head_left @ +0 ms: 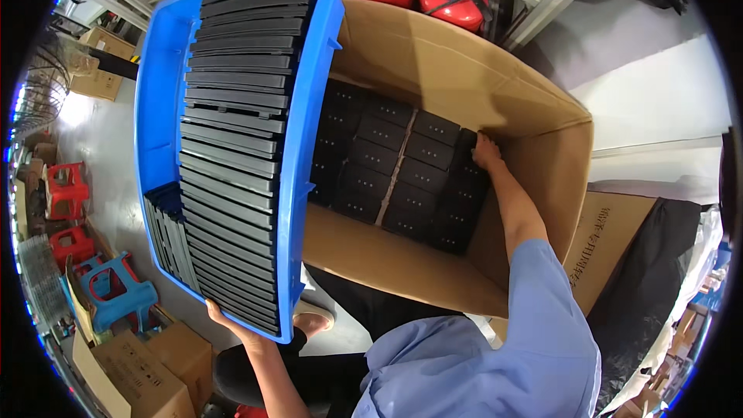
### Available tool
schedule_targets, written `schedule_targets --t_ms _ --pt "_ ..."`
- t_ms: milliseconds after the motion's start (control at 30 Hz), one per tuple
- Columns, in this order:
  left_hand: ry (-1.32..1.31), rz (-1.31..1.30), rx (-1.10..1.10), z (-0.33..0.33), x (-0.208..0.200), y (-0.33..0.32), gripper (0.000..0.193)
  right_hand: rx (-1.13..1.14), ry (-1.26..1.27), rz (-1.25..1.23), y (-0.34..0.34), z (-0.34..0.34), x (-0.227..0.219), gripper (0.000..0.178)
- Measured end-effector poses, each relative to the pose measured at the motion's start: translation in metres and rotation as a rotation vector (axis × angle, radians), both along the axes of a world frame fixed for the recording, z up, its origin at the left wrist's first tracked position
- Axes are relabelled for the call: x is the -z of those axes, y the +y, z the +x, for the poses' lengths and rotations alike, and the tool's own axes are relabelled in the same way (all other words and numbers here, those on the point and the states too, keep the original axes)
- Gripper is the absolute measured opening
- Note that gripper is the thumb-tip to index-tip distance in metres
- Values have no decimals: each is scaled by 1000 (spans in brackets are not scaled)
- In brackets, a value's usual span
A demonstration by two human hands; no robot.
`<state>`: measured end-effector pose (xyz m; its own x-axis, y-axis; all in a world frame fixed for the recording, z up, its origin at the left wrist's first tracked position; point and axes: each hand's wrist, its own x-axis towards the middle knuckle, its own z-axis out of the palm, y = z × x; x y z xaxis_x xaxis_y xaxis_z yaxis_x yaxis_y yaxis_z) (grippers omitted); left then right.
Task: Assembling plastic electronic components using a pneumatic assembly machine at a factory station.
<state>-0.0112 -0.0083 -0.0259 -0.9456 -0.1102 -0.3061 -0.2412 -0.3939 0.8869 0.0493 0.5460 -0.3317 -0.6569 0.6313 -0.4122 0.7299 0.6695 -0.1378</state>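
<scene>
Blue sleeve (pixel 542 302) foremost, the right hand (pixel 486 153) is half curled at black boxes (pixel 429 153) inside the carton (pixel 433 54), grip indeterminable, while the left hand (pixel 236 328) clasps the blue tub (pixel 300 131) at one corner, where slippage could spill its black strips (pixel 232 139).

The tub (pixel 159 77), with strips (pixel 232 131) lined up in it, is left of the box (pixel 449 54) and covers its left end; the left hand (pixel 232 328) is at the tub's near edge. Blocks (pixel 424 174) sit in rows inside the box, the right hand (pixel 486 152) at their right side. Tanks (pixel 455 1) are behind the box, stools (pixel 71 245) left of the tub.
</scene>
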Motion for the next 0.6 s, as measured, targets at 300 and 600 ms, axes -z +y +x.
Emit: schedule_targets --t_ms 300,600 --pt "-22 -65 -39 -4 -14 -1 78 -43 37 -16 2 0 -11 72" --pt "-8 -83 -57 2 -17 7 77 42 102 3 -4 5 3 75"
